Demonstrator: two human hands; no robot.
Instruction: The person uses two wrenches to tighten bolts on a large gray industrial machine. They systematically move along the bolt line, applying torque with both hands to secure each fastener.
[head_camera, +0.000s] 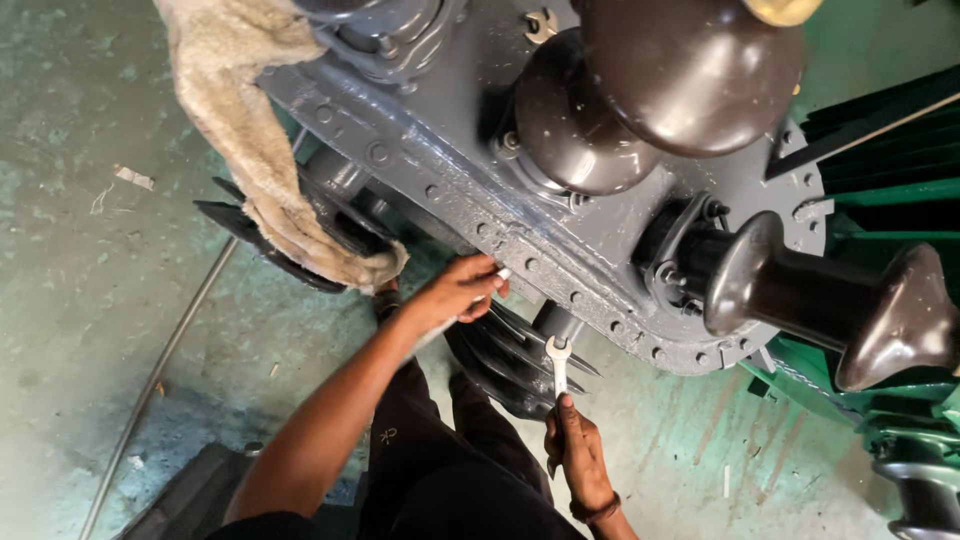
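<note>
My right hand (578, 455) is closed around the lower end of a small open-ended wrench (558, 366). The wrench stands nearly upright in my view, its long axis running from my fist straight up toward the bolted rim of the grey lid (560, 260). Its open jaw sits just under that rim, close to a round grey post (560, 322) that drops below the flange; I cannot tell whether the jaw is actually seated on a nut.

My left hand (455, 292) is up and to the left of the wrench, fingers curled against the edge of the same rim. Something pale shows at my fingertips, and I cannot tell what it is or whether I am pinching it. That hand is touching the rim, so it is the nearer of the 2 to the row of bolts; the right hand is held off by the length of the wrench.

The rim runs diagonally, from upper left to lower right, with bolts spaced along it. A dirty rag (262, 150) hangs over the lid to the left, and 3 big brown insulators (690, 70) stand on top. Dark fins (510, 355) lie between my hands, below the rim.
</note>
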